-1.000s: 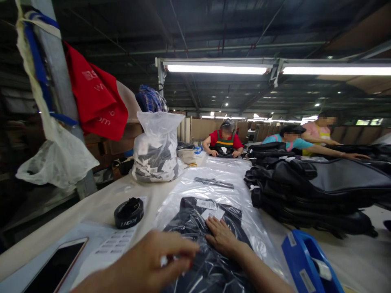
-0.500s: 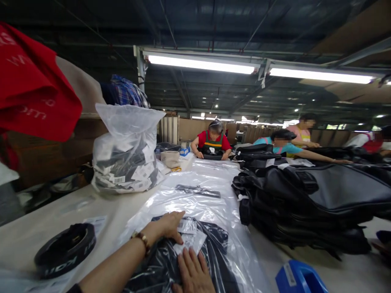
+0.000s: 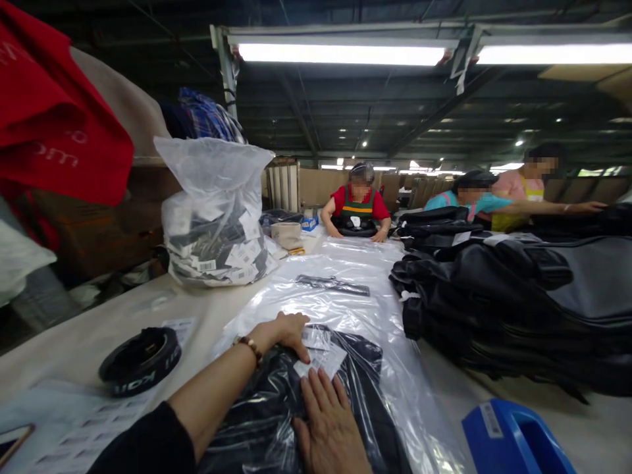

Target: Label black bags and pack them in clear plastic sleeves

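Observation:
A dark folded garment in a clear plastic bag (image 3: 345, 368) lies on the table in front of me, on a stack of clear bags (image 3: 355, 289). My left hand (image 3: 289, 331), with a bead bracelet at the wrist, presses its fingers on a white tag (image 3: 320, 352) at the garment's top edge. My right hand (image 3: 328, 421) lies flat and open on the bagged garment just below that tag.
A black tape roll (image 3: 141, 359) and label sheets (image 3: 69, 421) lie at the left. A plastic bag of tags (image 3: 217, 224) stands behind. A pile of black garments (image 3: 518, 303) fills the right. A blue bin (image 3: 513, 441) sits near right. Three people work at the far end.
My left hand has reached forward from near the label sheets to the garment's top edge. My right hand has slid back toward me. The view has shifted left and down.

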The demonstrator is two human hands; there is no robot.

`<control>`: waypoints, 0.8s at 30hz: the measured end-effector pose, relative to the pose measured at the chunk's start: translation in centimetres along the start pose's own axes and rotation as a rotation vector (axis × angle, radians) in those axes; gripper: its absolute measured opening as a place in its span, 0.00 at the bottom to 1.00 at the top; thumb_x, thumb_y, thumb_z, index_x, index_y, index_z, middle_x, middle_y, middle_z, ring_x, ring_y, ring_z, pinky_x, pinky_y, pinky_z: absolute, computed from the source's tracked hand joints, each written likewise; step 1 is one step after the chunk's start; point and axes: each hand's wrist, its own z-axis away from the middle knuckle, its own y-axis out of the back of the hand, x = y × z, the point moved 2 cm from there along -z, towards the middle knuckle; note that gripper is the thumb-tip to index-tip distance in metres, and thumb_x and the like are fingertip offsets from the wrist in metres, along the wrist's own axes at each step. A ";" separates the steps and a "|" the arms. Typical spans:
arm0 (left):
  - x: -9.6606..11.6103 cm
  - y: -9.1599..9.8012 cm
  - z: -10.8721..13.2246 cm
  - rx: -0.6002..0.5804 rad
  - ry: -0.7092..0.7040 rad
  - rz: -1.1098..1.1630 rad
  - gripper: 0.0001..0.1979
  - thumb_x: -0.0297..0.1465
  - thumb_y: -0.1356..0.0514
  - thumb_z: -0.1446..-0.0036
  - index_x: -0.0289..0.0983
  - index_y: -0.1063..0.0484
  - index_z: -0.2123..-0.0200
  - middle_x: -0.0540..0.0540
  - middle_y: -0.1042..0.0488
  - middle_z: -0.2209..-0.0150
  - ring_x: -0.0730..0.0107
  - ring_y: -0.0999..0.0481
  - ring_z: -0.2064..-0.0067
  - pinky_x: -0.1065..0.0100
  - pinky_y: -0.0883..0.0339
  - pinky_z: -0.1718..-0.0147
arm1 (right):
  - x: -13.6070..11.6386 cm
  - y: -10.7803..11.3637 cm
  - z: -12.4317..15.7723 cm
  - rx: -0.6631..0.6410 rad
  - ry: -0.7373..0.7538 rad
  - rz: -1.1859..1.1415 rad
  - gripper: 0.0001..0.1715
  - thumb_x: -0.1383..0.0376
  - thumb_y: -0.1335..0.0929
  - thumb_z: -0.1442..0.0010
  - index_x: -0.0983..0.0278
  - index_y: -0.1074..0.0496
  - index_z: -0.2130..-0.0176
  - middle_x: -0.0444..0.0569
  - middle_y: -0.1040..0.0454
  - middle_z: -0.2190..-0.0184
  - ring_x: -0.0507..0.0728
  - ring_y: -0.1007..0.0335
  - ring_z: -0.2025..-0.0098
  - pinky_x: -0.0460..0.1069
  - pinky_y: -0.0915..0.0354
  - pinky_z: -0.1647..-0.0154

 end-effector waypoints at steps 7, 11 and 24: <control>0.5 -0.1 0.0 0.039 -0.045 -0.042 0.39 0.42 0.30 0.60 0.34 0.38 0.46 0.35 0.37 0.44 0.49 0.37 0.43 0.51 0.46 0.43 | 0.0 0.8 -0.3 -0.200 -0.036 -0.062 0.26 0.56 0.38 0.38 0.67 0.34 0.45 0.50 0.40 0.42 0.63 0.40 0.42 0.61 0.34 0.46; 0.5 -0.2 0.3 0.079 -0.083 -0.071 0.34 0.44 0.30 0.60 0.33 0.34 0.52 0.34 0.35 0.47 0.47 0.37 0.45 0.52 0.44 0.46 | 0.1 1.0 -0.4 -0.243 -0.056 -0.090 0.28 0.53 0.40 0.36 0.66 0.36 0.43 0.49 0.42 0.41 0.63 0.42 0.40 0.61 0.36 0.44; 0.0 0.2 -0.2 -0.051 -0.019 0.132 0.34 0.46 0.30 0.67 0.35 0.31 0.56 0.43 0.26 0.58 0.58 0.27 0.60 0.67 0.34 0.65 | 0.4 1.8 -0.1 -0.125 -0.121 -0.190 0.26 0.54 0.40 0.36 0.63 0.36 0.43 0.50 0.41 0.39 0.60 0.45 0.38 0.59 0.39 0.41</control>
